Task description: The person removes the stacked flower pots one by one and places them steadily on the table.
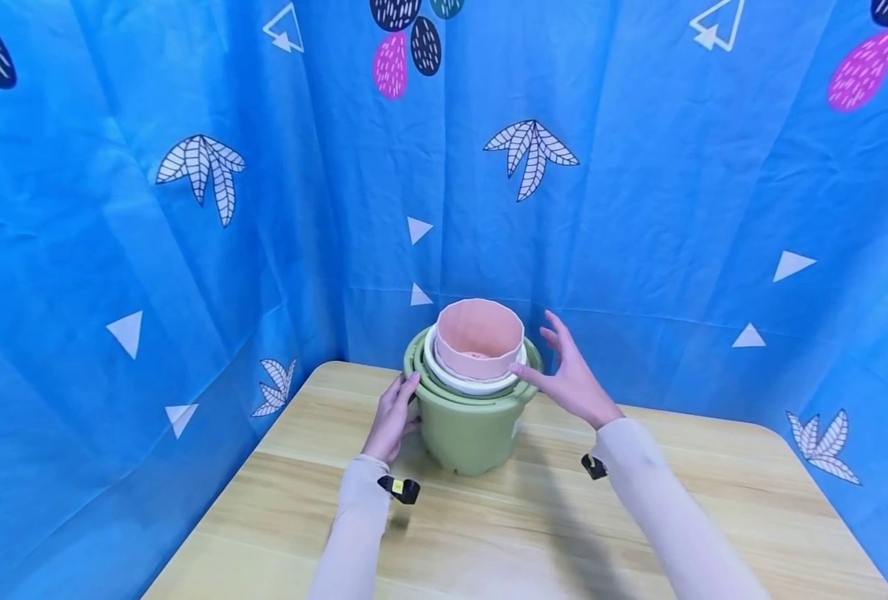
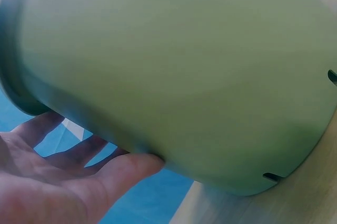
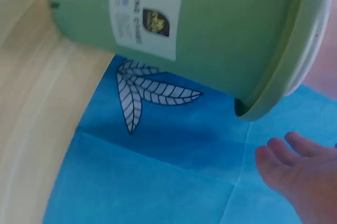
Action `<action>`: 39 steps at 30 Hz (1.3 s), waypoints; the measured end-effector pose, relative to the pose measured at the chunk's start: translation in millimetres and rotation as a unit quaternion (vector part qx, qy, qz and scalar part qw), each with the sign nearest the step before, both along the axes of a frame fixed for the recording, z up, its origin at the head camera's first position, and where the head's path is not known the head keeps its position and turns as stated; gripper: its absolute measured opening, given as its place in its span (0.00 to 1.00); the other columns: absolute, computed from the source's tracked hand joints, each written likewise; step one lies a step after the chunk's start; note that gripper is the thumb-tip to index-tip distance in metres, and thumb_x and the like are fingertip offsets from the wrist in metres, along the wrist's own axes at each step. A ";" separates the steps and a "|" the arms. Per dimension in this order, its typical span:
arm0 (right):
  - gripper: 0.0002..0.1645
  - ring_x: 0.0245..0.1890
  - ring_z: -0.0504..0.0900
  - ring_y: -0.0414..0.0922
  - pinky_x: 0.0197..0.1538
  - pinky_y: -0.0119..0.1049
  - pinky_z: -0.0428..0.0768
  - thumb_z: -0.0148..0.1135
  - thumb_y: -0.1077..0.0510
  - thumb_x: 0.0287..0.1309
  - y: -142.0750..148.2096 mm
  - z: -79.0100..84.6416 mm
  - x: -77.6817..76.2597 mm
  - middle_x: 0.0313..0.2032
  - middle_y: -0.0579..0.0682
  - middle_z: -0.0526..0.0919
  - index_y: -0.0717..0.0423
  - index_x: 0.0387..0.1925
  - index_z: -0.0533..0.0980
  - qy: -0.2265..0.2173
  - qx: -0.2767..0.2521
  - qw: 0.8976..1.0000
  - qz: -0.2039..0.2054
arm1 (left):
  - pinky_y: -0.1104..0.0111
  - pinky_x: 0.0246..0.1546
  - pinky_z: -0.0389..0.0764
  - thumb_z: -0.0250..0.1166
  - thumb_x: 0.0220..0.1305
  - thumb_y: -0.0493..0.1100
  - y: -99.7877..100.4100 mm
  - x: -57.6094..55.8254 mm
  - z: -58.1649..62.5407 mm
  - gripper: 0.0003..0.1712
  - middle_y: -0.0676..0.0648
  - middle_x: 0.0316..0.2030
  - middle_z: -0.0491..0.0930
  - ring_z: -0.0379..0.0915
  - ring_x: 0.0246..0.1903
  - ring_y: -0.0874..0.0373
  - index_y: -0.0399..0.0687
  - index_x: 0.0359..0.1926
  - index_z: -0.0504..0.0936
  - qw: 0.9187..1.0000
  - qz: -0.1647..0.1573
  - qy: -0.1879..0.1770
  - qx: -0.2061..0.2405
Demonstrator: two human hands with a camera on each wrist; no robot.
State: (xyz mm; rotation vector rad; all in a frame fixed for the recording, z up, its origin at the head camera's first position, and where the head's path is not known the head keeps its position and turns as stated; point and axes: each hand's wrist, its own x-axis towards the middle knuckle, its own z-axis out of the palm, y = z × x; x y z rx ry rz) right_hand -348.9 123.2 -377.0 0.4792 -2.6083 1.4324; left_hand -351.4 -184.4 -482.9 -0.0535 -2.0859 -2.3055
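Note:
A large green flower pot (image 1: 466, 437) stands upright on the table with other pots nested in it: a second green rim, a white pot (image 1: 474, 387) and, on top, a pink pot (image 1: 481, 333) with a faceted wall. My left hand (image 1: 391, 418) rests against the left side of the green pot, just under its rim; in the left wrist view its thumb and fingers (image 2: 126, 174) touch the wall. Spread wide, my right hand (image 1: 574, 385) is at the right of the stack, its thumb by the pink pot's rim; whether it touches cannot be told. A white label (image 3: 147, 16) is on the green pot.
The wooden table (image 1: 263, 517) has rounded far corners. Blue patterned curtains (image 1: 601, 250) hang behind it and along both sides, close to its far edge. A small black device (image 1: 402, 489) is strapped on each wrist.

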 end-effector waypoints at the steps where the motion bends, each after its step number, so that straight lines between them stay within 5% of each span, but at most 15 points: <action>1: 0.66 0.82 0.53 0.57 0.77 0.71 0.59 0.73 0.34 0.58 -1.7 1.0 -1.4 0.82 0.55 0.54 0.30 0.83 0.38 0.004 0.011 1.000 0.003 | 0.26 0.67 0.64 0.55 0.73 0.70 0.0 -0.2 -0.1 0.47 0.41 0.83 0.49 0.43 0.81 0.35 0.56 0.82 0.54 1.000 -0.001 0.004 0.000; 12: 0.65 0.81 0.58 0.56 0.78 0.67 0.60 0.79 0.38 0.53 -22.1 0.1 -9.4 0.81 0.46 0.57 0.29 0.82 0.48 0.053 0.058 0.995 0.054 | 0.26 0.67 0.63 0.55 0.74 0.69 -0.3 0.1 0.6 0.44 0.40 0.82 0.53 0.46 0.81 0.36 0.55 0.81 0.58 1.000 -0.004 0.016 0.007; 27: 0.54 0.73 0.69 0.57 0.75 0.62 0.69 0.81 0.43 0.51 -31.2 0.0 -9.5 0.75 0.52 0.67 0.44 0.74 0.62 0.063 0.052 0.995 0.052 | 0.27 0.67 0.64 0.55 0.74 0.69 -1.9 1.4 -1.7 0.44 0.42 0.83 0.50 0.44 0.82 0.36 0.55 0.81 0.57 1.000 -0.005 0.013 0.004; 39: 0.57 0.65 0.73 0.55 0.71 0.55 0.76 0.85 0.38 0.42 -43.1 0.5 -11.2 0.66 0.57 0.72 0.50 0.66 0.62 0.060 0.029 0.998 0.018 | 0.27 0.67 0.64 0.55 0.74 0.69 -0.2 -0.2 -1.5 0.45 0.41 0.83 0.50 0.44 0.81 0.35 0.56 0.81 0.57 1.000 -0.008 0.014 0.000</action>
